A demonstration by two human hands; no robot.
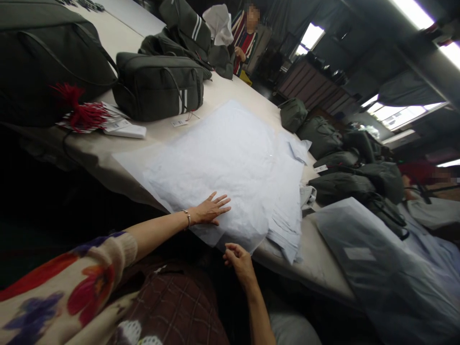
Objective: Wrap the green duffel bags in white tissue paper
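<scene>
A stack of thin, wrinkled white sheets, partly see-through at the borders, lies on the cream-covered table; whether they are paper or plastic bags is unclear. My left hand, with a bracelet at the wrist, rests flat on the near part of the stack, fingers spread. At the table's front edge, my right hand has its fingers curled together beside the near corner of the sheets. What those fingers hold, if anything, cannot be made out. More folded white sheets lie along the right side of the stack.
Dark green bags stand at the left and back, beside white tags with red strings. More green bags are piled at the right. A translucent plastic bag hangs over the right edge. A person stands at the far end.
</scene>
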